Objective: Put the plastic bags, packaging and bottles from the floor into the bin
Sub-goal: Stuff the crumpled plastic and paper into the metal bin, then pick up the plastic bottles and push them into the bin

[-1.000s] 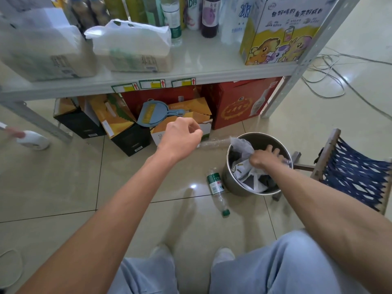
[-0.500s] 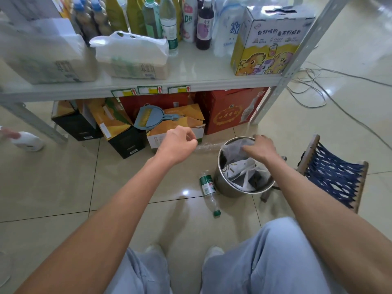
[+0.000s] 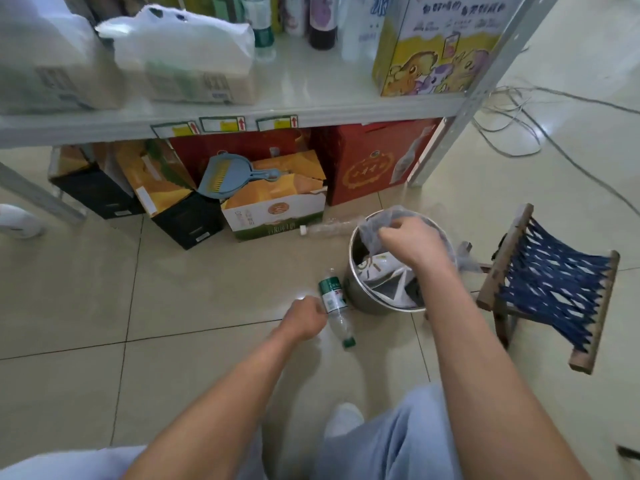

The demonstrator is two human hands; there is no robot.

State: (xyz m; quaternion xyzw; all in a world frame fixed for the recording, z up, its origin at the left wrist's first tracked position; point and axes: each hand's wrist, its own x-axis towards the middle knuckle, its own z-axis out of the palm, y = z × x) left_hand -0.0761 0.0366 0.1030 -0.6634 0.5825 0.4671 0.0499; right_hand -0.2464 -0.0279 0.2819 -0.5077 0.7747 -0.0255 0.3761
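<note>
A round metal bin (image 3: 364, 300) stands on the tiled floor with white packaging (image 3: 384, 284) inside. Over its rim, my right hand (image 3: 414, 244) pinches a clear plastic bag (image 3: 375, 227) that hangs into the bin. A clear bottle with a green label and green cap (image 3: 335, 301) lies on the floor against the bin's left side. My left hand (image 3: 305, 319) is low at that bottle's left side, fingers curled and touching it; a grip is not visible. A crushed clear bottle (image 3: 329, 227) lies behind the bin. A bit of clear plastic (image 3: 467, 262) lies to the bin's right.
A metal shelf (image 3: 311, 112) with goods overhangs cardboard boxes (image 3: 277, 213) and a blue dustpan (image 3: 227, 176). A folding stool with blue webbing (image 3: 550, 285) stands right of the bin. Cables (image 3: 512, 133) trail at the far right. My knees and shoes are below.
My left hand has dropped from mid-air down to the green-labelled bottle on the floor. My right hand has lifted a little and now pinches the clear bag over the bin.
</note>
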